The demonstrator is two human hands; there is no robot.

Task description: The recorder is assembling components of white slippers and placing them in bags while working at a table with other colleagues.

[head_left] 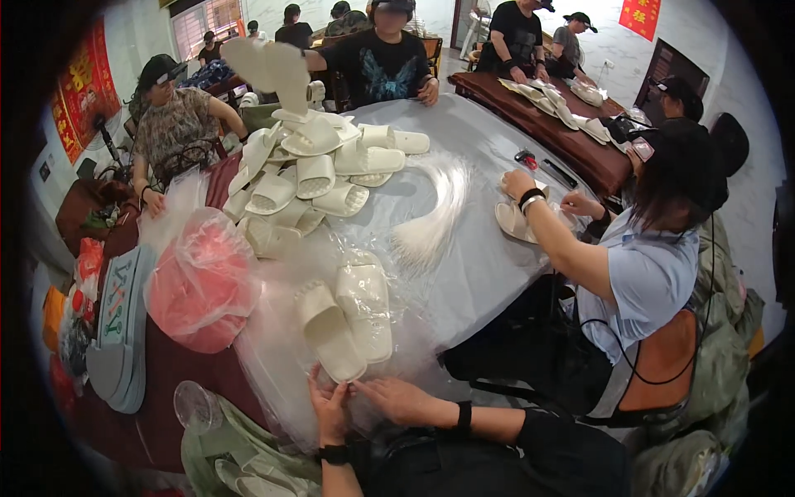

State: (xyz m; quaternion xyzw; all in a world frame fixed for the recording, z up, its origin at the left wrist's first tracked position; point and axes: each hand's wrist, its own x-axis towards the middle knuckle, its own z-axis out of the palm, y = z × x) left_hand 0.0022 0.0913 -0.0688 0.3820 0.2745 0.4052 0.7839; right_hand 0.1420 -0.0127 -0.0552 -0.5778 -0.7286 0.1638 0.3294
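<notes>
A pair of cream slippers lies before me at the table's near edge. The left slipper (pixel 330 331) has its near end between my two hands; the right slipper (pixel 365 311) shows shiny clear plastic over it. My left hand (pixel 331 407) is closed at the near end of the left slipper, with fingers along its side. From the right, my right hand (pixel 402 402) reaches to the same end, fingertips drawn together; what they pinch is too small to make out. Thin clear plastic bags (pixel 281 356) spread beneath and left of the pair.
Beyond lies a heap of cream slippers (pixel 315 178) and a fan of clear strands (pixel 439 207). To the left are a red plastic-wrapped bundle (pixel 203 286) and stacked grey soles (pixel 120 356). A seated co-worker (pixel 638 265) handles slippers at the right; another (pixel 389 58) lifts some opposite.
</notes>
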